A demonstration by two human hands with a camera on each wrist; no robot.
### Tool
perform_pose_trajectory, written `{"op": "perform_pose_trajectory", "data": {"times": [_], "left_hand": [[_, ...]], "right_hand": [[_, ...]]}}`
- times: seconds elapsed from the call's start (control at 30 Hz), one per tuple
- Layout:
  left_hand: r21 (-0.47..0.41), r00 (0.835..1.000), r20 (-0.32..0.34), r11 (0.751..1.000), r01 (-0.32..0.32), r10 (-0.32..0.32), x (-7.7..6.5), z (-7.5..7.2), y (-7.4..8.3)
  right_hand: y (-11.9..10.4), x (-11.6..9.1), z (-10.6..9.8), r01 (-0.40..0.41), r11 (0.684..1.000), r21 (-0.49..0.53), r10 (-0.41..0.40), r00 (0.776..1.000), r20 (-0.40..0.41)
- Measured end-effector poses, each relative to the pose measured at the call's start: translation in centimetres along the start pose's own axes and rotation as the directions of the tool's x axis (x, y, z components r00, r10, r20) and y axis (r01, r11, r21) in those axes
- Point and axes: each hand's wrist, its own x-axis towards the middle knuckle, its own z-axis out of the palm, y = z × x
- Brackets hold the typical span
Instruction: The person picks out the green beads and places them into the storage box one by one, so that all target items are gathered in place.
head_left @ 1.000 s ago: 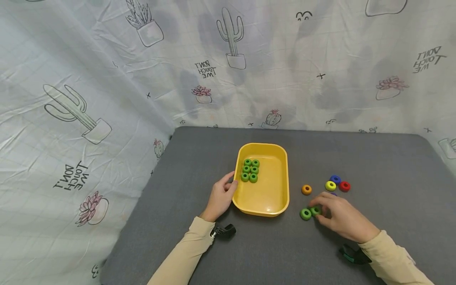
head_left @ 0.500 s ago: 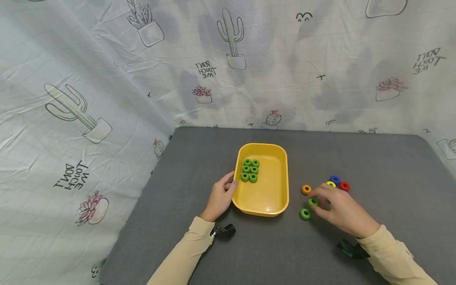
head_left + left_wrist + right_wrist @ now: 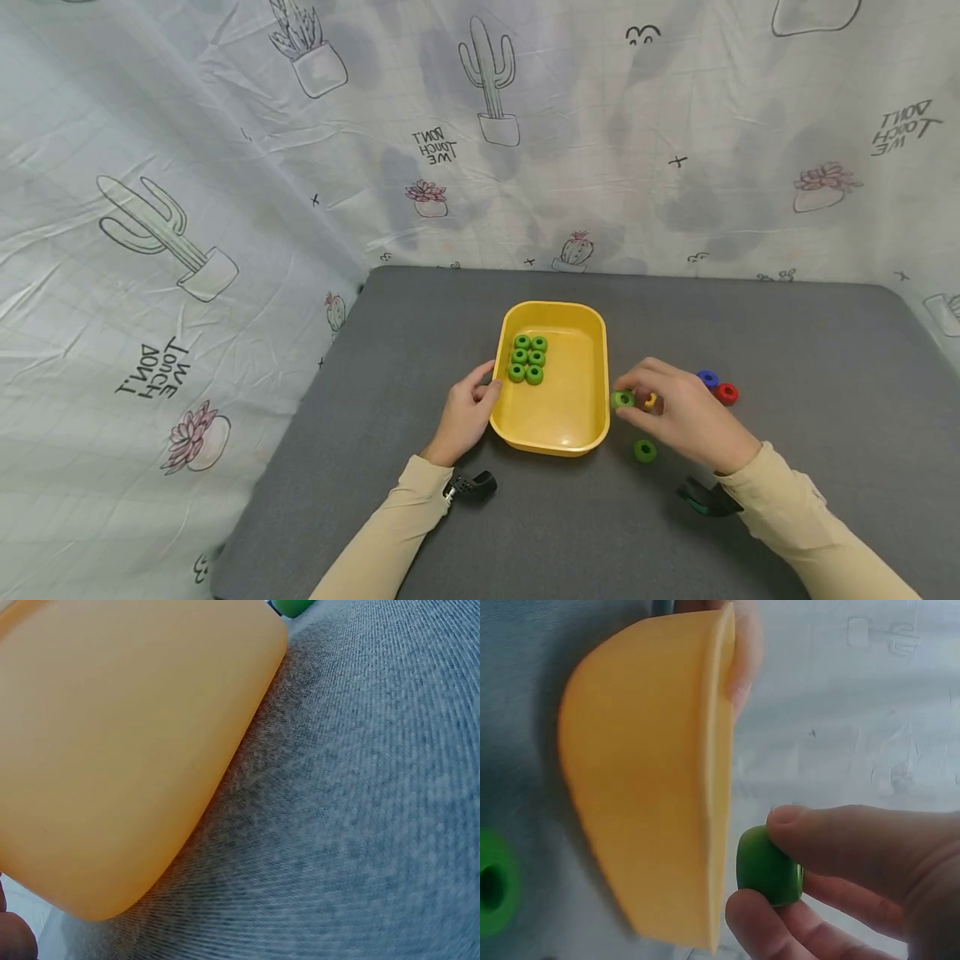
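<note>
My right hand (image 3: 688, 417) pinches a green ring-shaped bead (image 3: 622, 400) between thumb and fingertips, just off the right rim of a yellow tray (image 3: 566, 417). Seen from the right wrist, the bead (image 3: 769, 866) is up beside the tray's rim (image 3: 718, 750). My left hand (image 3: 463, 414) grips the tray's left rim; the left wrist view shows mainly the tray's outer wall (image 3: 127, 742). Inside the tray, several green beads (image 3: 536, 357) stand in two columns at the left. Another green bead (image 3: 645, 452) lies on the table below my right hand.
An orange bead (image 3: 650, 402) shows partly behind my right fingers. Beyond that hand lie a blue bead (image 3: 707, 379) and a red bead (image 3: 726, 394). Everything rests on a grey table (image 3: 420, 325) with a printed curtain (image 3: 600, 167) behind it.
My right hand has lifted the green bead from beside the other one and carried it left and away from me to the tray's edge. My left hand has stayed still.
</note>
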Motion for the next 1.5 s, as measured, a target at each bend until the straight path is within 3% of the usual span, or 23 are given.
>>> {"op": "perform_pose_trajectory", "data": {"times": [0.43,0.77,1.17,1.5], "left_hand": [[0.033,1.000,0.013,0.999,0.007,-0.007,0.1,0.0,-0.1],[0.059,1.000,0.005,0.998,-0.008,0.008,0.1,0.1,-0.3],[0.029,1.000,0.011,0.999,-0.027,0.027,0.2,0.0,-0.3],[0.015,1.000,-0.025,1.000,0.010,-0.009,0.3,0.4,0.0]], "right_hand": [[-1.7,4.7,1.7,0.019,0.998,0.064,-0.026,0.994,0.104],[-3.1,8.0,3.1,-0.021,0.994,0.105,0.000,0.981,0.196],[-2.9,10.8,5.8,0.017,0.996,0.083,-0.036,0.972,0.232],[-2.0,12.4,7.5,0.036,0.997,0.074,-0.054,0.967,0.249]]}}
